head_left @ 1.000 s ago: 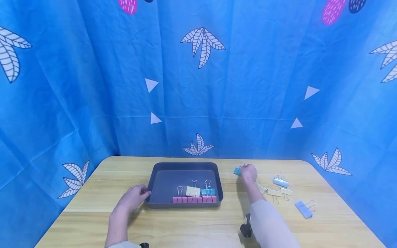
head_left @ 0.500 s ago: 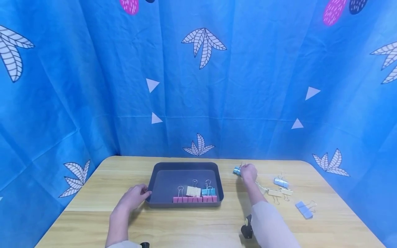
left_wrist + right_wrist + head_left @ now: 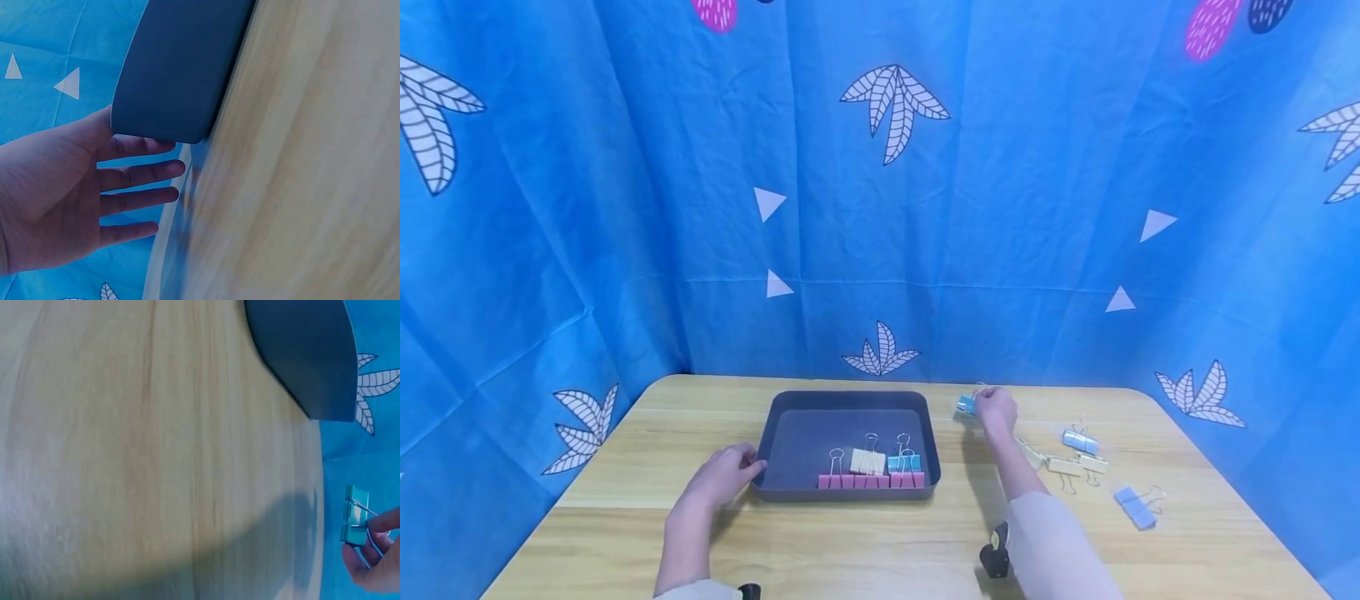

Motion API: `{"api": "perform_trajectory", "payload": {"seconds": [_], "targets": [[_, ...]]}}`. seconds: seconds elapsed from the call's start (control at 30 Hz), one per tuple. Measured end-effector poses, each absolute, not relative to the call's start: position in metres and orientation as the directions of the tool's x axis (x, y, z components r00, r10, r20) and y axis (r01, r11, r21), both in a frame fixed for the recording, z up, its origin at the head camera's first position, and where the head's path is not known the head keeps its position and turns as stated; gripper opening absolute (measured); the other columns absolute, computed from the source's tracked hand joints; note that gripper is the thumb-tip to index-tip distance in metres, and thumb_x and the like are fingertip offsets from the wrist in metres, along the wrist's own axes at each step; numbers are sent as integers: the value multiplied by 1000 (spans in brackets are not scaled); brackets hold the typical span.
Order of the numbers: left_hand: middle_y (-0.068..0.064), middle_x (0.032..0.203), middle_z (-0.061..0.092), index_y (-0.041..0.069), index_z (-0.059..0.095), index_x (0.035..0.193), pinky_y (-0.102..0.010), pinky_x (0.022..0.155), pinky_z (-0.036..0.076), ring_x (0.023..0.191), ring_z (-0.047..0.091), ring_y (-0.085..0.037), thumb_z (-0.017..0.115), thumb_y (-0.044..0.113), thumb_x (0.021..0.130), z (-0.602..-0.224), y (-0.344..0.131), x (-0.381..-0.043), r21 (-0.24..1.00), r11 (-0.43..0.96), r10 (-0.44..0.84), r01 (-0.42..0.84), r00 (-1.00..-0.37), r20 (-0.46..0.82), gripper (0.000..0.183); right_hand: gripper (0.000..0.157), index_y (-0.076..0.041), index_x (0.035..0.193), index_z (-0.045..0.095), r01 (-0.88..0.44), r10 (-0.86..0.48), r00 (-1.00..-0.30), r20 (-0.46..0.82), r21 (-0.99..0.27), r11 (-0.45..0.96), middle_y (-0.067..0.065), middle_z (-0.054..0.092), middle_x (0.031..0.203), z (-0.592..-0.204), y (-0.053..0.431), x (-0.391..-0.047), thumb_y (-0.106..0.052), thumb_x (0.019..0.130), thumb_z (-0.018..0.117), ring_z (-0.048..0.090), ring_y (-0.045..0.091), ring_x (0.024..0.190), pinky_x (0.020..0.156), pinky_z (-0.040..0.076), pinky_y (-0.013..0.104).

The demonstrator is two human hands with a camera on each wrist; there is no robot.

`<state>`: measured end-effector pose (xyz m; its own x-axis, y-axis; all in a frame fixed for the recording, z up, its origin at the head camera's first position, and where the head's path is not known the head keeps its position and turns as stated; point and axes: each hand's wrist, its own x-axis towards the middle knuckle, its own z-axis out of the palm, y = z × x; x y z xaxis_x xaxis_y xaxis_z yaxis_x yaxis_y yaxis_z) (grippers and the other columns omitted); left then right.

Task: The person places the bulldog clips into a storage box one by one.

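My right hand (image 3: 997, 410) pinches a teal binder clip (image 3: 966, 405) by its wire handles, lifted off the table to the right of a dark grey tray (image 3: 805, 497). The right wrist view shows the same teal clip (image 3: 355, 515) at my fingertips. My left hand (image 3: 724, 477) holds the tray's left rim, thumb over the edge. In the left wrist view its other fingers (image 3: 140, 199) extend fairly straight beside the tray wall (image 3: 175, 69). Inside the tray, pink binder clips (image 3: 871, 482) line the front wall. A cream clip (image 3: 868, 462) and a teal clip (image 3: 904, 463) sit behind them.
Right of the tray, cream binder clips (image 3: 1064, 467) lie on the wooden table (image 3: 865, 550), one partly behind my right forearm. A shiny blue clip (image 3: 1079, 441) and a light blue clip (image 3: 1136, 507) lie farther right. A blue curtain (image 3: 1000, 208) hangs behind the table.
My right hand has raised the teal binder clip from the table and moved it slightly left and away from me. The left hand stays on the tray rim.
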<state>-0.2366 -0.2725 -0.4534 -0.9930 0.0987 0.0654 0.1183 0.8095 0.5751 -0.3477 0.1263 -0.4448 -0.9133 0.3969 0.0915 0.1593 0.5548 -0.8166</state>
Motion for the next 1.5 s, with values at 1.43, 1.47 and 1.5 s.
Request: {"api": "perform_trajectory", "payload": {"seconds": [1.43,1.47,1.5], "targets": [[-5,84,59,-3,60,97,-44,73,47,81,57,-23,59,17,89,-455,-272,-237,568,815,83,109,-994,72,21,17,6,94,63,29,292,-946,140,-861,508,22,62,95,-427,93,-329,-8,87,58,57,35,85,73,48,42],[-5,84,59,-3,60,97,-43,73,47,80,57,-23,59,17,89,-455,-272,-237,568,816,83,109,-994,71,22,17,7,95,62,23,290,-946,144,-863,504,22,62,96,-426,91,-328,-8,87,58,57,35,86,74,48,42],[-4,84,59,-3,60,97,-43,72,47,80,57,-23,59,17,89,-455,-272,-237,567,817,83,108,-994,70,22,17,7,95,62,17,288,-946,148,-865,501,22,62,96,-425,90,-327,-8,87,58,57,35,87,74,48,43]]}}
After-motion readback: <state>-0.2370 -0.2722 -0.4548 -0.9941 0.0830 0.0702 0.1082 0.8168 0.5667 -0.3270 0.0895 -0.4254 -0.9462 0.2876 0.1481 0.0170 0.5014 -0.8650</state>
